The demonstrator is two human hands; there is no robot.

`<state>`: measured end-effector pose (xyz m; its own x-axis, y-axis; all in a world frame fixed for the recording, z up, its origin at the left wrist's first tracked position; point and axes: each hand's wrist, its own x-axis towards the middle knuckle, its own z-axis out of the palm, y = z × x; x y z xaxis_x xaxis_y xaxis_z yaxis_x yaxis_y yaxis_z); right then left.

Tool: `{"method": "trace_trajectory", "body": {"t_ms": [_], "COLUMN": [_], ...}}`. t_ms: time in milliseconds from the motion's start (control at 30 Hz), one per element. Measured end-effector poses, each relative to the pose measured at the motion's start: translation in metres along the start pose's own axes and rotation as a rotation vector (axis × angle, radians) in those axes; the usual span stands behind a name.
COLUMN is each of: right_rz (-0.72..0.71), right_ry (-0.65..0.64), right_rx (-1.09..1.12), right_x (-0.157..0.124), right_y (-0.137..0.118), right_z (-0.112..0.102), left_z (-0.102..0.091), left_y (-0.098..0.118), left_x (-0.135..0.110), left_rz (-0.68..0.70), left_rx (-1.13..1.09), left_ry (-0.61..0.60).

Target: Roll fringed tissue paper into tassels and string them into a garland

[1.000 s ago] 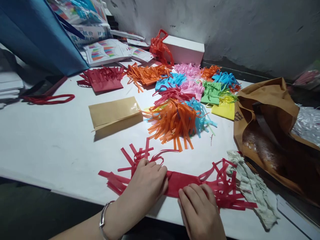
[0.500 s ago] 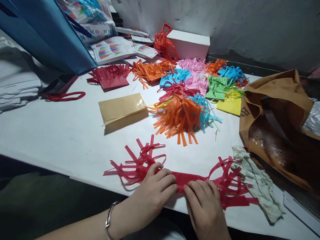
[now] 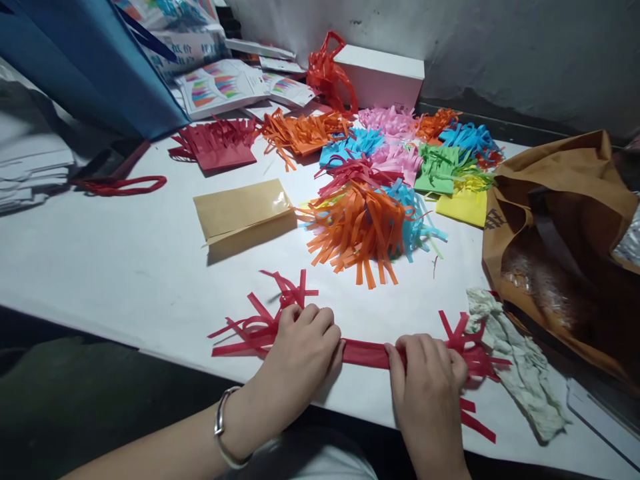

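Note:
A dark red fringed paper tassel [image 3: 366,354] lies along the table's front edge, its flat middle band stretched between my hands and cut strips splaying out at both ends. My left hand [image 3: 305,343], with a silver bracelet on the wrist, curls its fingers over the left part of the band. On the right part, my right hand [image 3: 427,380] presses with bent fingers and thumb at the band's edge. Beyond them sits an orange fringed tassel [image 3: 363,227] on a pile of other colours, with a folded tan paper [image 3: 245,210] to its left.
More fringed paper in red [image 3: 220,147], green [image 3: 439,170] and yellow [image 3: 463,207] lies farther back. A brown bag [image 3: 550,180] and a crumpled pale cloth [image 3: 520,367] stand at right. Behind are a white box [image 3: 383,77], a red plastic bag [image 3: 327,77] and a blue bag [image 3: 100,67].
My hands have moved apart along the red tassel, the left one slightly left, the right one right and up. More of the band shows between them, and it looks narrower.

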<state>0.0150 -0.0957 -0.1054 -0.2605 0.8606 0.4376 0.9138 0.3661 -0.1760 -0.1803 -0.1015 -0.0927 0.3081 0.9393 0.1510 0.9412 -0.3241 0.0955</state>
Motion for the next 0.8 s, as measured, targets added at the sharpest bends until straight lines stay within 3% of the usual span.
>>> {"method": "trace_trajectory", "body": {"t_ms": [100,167,233,333,467,667,800], "right_rz": [-0.153,-0.288,-0.331,-0.268,-0.259,-0.252,-0.185], "right_ry": [0.064,0.020,-0.017,-0.025,-0.098,-0.088,-0.065], "right_rx": [0.131,0.244,0.290,0.338,0.339,0.287,0.242], "right_x": [-0.001,-0.004,-0.007,-0.008,-0.008,-0.020,-0.025], "right_y": [-0.002,-0.004,-0.006,-0.010,-0.017,-0.001,0.016], "right_z": [-0.003,-0.003,-0.002,-0.001,-0.001,-0.001,-0.004], "left_z": [0.002,0.000,-0.003,-0.007,-0.002,0.002,-0.003], "left_y": [-0.001,-0.002,-0.004,-0.005,-0.006,-0.013,-0.011], "left_x": [0.000,-0.001,-0.003,-0.007,-0.013,-0.017,-0.021], "left_rz": [0.001,-0.008,0.002,0.131,0.269,0.231,0.122], "left_rx": [0.008,-0.022,-0.101,-0.250,-0.337,-0.424,-0.461], "left_ry": [-0.009,-0.004,0.037,0.114,0.130,0.141,0.126]}}
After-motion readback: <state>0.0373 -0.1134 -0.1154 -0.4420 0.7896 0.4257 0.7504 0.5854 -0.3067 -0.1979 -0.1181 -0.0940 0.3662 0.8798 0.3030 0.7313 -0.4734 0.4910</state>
